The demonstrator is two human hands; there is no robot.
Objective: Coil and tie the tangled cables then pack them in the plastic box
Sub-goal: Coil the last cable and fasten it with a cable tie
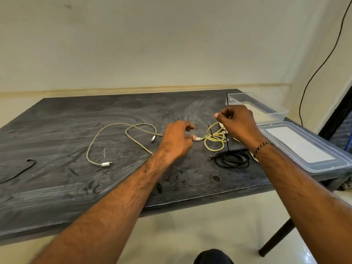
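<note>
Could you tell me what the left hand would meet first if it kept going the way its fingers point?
Probably the coiled yellow cable: the left hand points right toward it, fingertips already at its connector. Depth is uncertain.

Count: 2 yellow cables, one loose (122, 138), one coiled (214, 139). 1 black coiled cable (232, 159). 1 more black cable (19, 170) at left edge, only partly in view. 1 clear plastic box (257, 106), 1 lid (304, 147). 2 hands: left (177, 140), right (236, 122).

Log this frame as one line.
step: tying yellow coil | left hand: pinches coil's plug end | right hand: pulls black tie | black coil: tied | box: empty
</note>
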